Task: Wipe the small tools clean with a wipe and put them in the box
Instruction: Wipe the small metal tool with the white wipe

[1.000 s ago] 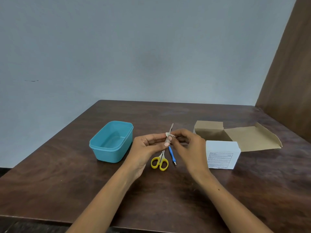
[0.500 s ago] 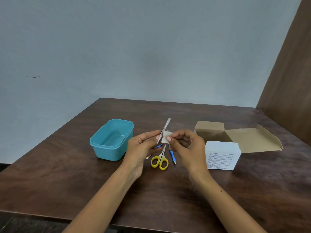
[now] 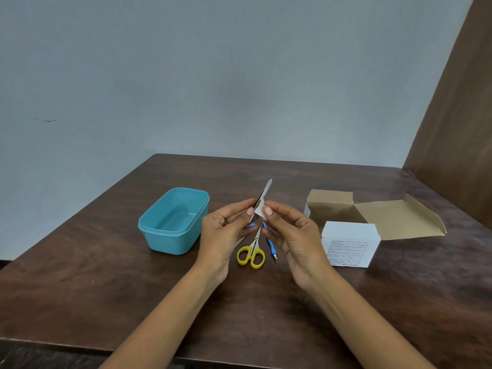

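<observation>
Two hands meet above the middle of the dark wooden table (image 3: 346,302) in the head view, the only view there is. The left hand (image 3: 223,230) pinches a slim nail file (image 3: 266,188) between thumb and fingers, low on its length, so that the pale tip points up and slightly toward the far edge. The right hand (image 3: 295,235) pinches a small white wipe (image 3: 260,212) against the file just beside the left thumb; the wipe is folded over the file's lower part. Both hands are curled round what they hold, with the remaining fingers loosely bent.

Under the hands, on the table, lie yellow-handled scissors (image 3: 251,253) with their blades pointing toward the far edge, and just to their right a thin blue-handled tool (image 3: 270,242) lying nearly parallel. A second blue piece (image 3: 251,225) shows between the hands, mostly hidden, and I cannot tell what it is. A pale tip (image 3: 241,241) pokes out below the left palm, also too hidden to name.

Toward the left edge stands a teal plastic box (image 3: 173,222), open, with nothing visible inside. Toward the right edge stands a white carton (image 3: 348,243) with a printed label facing the near edge, and just behind it a brown cardboard box (image 3: 372,214) with its flaps spread flat.
</observation>
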